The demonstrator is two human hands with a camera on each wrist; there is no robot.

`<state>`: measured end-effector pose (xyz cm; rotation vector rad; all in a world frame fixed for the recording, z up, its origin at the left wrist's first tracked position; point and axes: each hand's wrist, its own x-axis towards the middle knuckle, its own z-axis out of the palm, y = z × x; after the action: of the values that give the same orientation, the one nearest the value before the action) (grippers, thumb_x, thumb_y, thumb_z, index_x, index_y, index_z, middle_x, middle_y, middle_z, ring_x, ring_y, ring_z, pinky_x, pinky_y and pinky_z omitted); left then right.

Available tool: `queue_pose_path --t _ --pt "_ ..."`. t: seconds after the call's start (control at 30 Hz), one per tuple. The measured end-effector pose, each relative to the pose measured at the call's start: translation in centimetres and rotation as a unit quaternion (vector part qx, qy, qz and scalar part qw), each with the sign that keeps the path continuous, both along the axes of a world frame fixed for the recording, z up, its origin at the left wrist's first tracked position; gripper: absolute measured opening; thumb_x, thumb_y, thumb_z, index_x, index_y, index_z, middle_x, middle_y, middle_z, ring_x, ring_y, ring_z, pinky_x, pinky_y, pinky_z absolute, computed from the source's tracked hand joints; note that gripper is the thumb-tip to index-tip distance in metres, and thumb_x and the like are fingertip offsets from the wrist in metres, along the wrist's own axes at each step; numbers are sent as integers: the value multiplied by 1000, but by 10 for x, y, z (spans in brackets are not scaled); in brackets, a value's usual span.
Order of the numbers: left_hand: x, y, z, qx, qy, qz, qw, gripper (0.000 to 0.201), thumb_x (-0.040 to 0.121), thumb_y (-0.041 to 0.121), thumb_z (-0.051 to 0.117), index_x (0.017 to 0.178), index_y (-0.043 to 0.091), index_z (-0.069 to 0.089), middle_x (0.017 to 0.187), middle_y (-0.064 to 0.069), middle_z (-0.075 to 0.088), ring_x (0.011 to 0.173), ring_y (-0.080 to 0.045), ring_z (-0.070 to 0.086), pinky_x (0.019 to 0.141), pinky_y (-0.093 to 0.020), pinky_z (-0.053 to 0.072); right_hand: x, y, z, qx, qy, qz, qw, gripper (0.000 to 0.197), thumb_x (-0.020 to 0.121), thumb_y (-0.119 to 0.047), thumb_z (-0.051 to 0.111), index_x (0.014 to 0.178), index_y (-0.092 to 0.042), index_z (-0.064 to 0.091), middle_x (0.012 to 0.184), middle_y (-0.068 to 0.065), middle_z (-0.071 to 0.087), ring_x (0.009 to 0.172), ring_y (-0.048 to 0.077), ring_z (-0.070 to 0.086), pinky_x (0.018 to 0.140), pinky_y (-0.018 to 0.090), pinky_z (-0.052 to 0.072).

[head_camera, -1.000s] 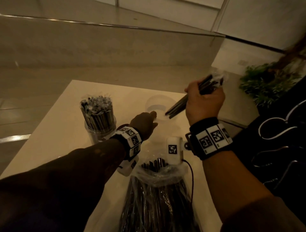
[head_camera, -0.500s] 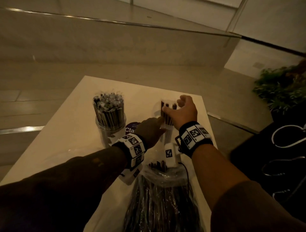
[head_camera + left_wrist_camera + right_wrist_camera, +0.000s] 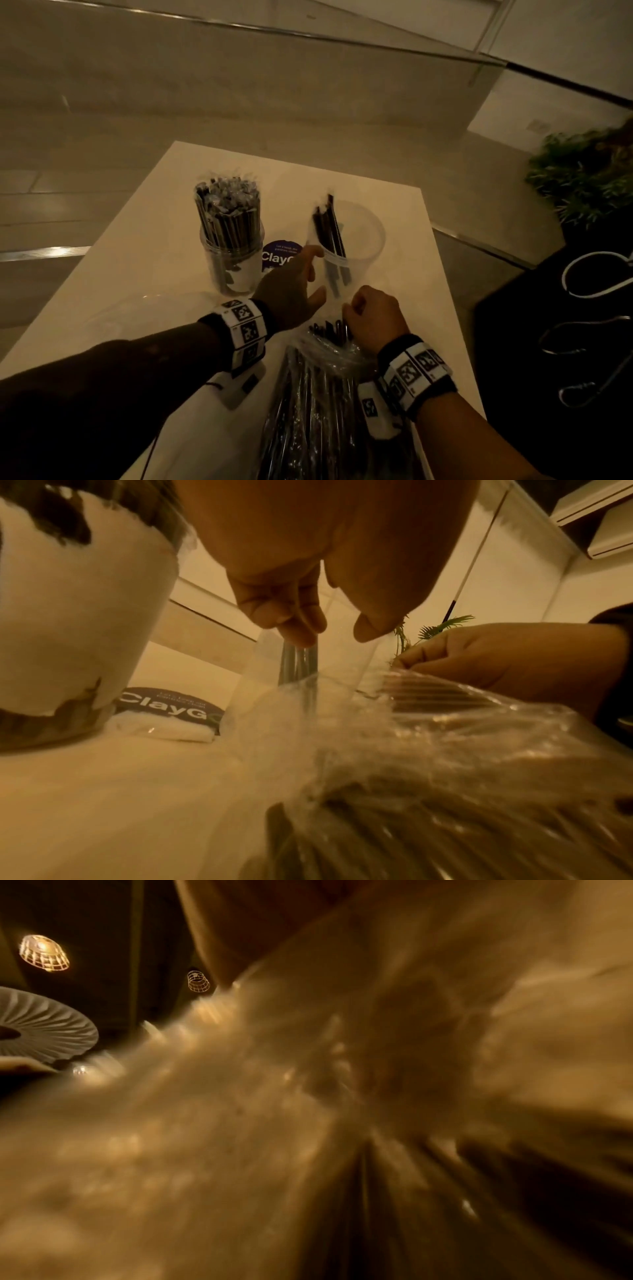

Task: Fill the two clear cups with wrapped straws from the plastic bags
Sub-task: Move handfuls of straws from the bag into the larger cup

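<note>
Change: half a second ago the right hand (image 3: pixel 375 317) was up at the second cup's rim; now it is down at the mouth of the bag, and a few straws stand in that cup.
Left hand (image 3: pixel 291 291): thumb and fingers curve round the near side of the clear plastic cup with a few black straws (image 3: pixel 356 253), steadying it; the left wrist view shows fingertips (image 3: pixel 298 631) on the clear wall.
Right hand: fingers curled down onto the ends of the black wrapped straws (image 3: pixel 330 330) at the bag's opening; whether they pinch any cannot be told, and its wrist view is a blur.
Bag: crinkled clear plastic bag of straws (image 3: pixel 318 404) lies at the near edge of the pale square table (image 3: pixel 144 240).
Full cup: clear plastic cup packed with upright wrapped straws (image 3: pixel 229 236) stands left of the other, well apart.
Sticker: round purple sticker reading "ClayG" (image 3: pixel 279 255) lies on the table between the cups.
</note>
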<state>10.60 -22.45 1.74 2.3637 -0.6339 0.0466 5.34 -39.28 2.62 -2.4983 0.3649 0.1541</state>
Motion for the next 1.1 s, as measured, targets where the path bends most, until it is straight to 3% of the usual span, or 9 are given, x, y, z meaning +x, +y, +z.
queue_pose_path --t 0.13,0.23,0.33,0.4,0.5,0.67,0.87,1.0,1.1 --pt "5 -6 3 28 -10 1 1000 62 82 36 64 132 20 31 96 9 46 58 -2 40 56 -17 33 4 6 10 -101 131 65 984 47 80 -52 68 102 -11 62 101 7 65 93 24 64 71 28 50" --pt "-3 -4 -1 30 18 1 999 47 82 36 64 119 25 37 93 11 44 65 -4 44 55 -13 30 3 14 9 -191 196 127 953 59 76 -67 62 108 -18 63 107 4 66 99 24 64 82 32 54" --pt "-18 1 -14 78 88 -37 992 30 81 37 63 97 30 38 94 8 49 73 -7 46 62 -18 34 8 20 -7 -154 226 118 955 50 76 -59 64 105 -18 64 107 5 67 96 24 64 85 34 54" --pt "-26 3 -22 111 119 -51 985 26 82 38 62 96 28 42 101 4 53 79 -11 47 67 -23 37 13 23 -10 -76 224 92 967 34 77 -42 70 96 -14 66 100 7 68 91 24 65 79 32 55" --pt "-30 2 -24 113 122 -43 985 30 84 38 60 106 22 49 106 2 53 83 -12 47 70 -24 37 19 25 -4 15 171 70 983 17 74 -20 71 86 -9 68 87 8 69 84 24 67 73 32 57" --pt "-28 0 -15 53 152 -30 987 35 87 27 57 119 20 44 105 3 53 79 -8 47 65 -18 35 18 26 34 100 38 90 990 10 81 -14 63 90 -15 63 85 7 70 80 22 68 78 37 57" --pt "-27 -2 -17 72 176 -39 981 25 92 19 48 117 20 48 111 0 57 87 -11 50 71 -22 40 18 28 108 205 -184 50 960 12 89 -11 65 96 -16 57 76 -3 65 56 -1 62 55 11 49" --pt "-30 11 6 -152 114 24 981 23 80 30 51 101 20 52 96 3 58 87 -9 53 73 -26 45 16 20 157 283 -309 -13 908 7 89 -10 64 89 -6 59 69 6 67 58 13 65 58 26 57" --pt "-27 20 47 -306 94 -39 947 45 68 40 58 106 17 52 95 3 59 87 -15 58 68 -28 46 19 19 163 400 -336 -55 851 22 87 -4 64 68 -15 61 60 9 63 58 27 61 64 42 57"
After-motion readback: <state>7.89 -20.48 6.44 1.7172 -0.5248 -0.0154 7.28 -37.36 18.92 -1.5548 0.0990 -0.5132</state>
